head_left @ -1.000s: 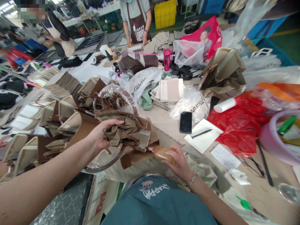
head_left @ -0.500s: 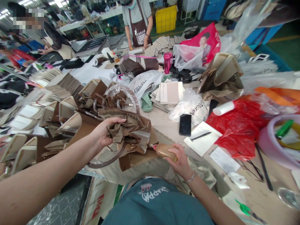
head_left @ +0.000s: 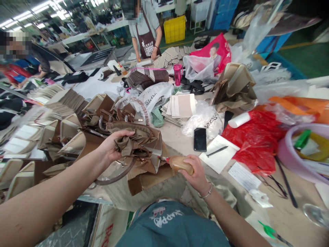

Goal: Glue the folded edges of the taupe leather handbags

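Observation:
A brown handbag (head_left: 146, 164), partly made up, lies on its side before me with its tan cloth lining bunched out. My left hand (head_left: 114, 145) is closed on that lining, thumb on top. In my right hand (head_left: 196, 171) is an amber glue bottle (head_left: 181, 164), held level, its red-collared nozzle pointing left. The nozzle tip is at the bag's edge; whether it touches I cannot tell. A dark brown bag handle (head_left: 118, 176) loops out below my left hand.
More unfinished bags (head_left: 72, 133) crowd the left. To the right are a phone (head_left: 199, 139), a notepad with a pen (head_left: 219, 161), a red plastic bag (head_left: 257, 144) and a lilac basin (head_left: 288, 144). Across the table a person in a brown apron (head_left: 146, 37) handles flat panels.
The whole view has shifted slightly. Both hands keep their holds, and the bottle's nozzle stays at the bag's edge. The person across the table has raised their head into view.

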`<state>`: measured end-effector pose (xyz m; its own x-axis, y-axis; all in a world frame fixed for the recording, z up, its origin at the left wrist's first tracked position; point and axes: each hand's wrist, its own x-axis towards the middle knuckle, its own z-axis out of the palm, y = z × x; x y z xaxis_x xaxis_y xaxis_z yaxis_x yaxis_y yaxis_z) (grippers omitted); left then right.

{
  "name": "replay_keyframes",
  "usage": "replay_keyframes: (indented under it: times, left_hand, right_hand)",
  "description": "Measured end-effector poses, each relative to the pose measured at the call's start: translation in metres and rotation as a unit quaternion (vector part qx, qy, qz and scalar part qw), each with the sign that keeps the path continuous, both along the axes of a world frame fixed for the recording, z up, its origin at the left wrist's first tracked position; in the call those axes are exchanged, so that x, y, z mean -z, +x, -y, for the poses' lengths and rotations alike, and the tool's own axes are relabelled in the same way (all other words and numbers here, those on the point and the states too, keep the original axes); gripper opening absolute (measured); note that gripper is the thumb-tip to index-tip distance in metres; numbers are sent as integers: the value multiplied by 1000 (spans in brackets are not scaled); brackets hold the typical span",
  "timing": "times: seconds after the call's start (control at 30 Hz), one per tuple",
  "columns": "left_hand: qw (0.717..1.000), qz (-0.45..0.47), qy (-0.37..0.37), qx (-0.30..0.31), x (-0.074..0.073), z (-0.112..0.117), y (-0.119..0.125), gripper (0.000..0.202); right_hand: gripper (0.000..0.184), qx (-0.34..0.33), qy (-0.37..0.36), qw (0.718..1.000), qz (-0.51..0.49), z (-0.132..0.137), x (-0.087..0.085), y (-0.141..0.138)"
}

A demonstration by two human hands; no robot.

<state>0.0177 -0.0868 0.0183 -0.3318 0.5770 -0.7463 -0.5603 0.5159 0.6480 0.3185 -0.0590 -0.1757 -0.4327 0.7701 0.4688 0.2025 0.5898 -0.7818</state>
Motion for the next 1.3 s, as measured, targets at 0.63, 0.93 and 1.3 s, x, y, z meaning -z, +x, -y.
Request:
replay_keyframes:
  times: [0.63, 0.93, 1.3]
  left_hand:
    - [1000, 5, 0, 11, 3, -13, -1, 16]
    - [1000, -2, 2, 8, 2, -19, 1, 17]
    - [1000, -4, -12, 8, 1, -21, 3, 15]
  right_hand:
    - [32, -23, 71, 997, 11, -29, -10, 0]
    - [36, 7, 121, 993, -5, -39, -28, 4]
    - [31, -8, 46, 999, 4, -24, -1, -1]
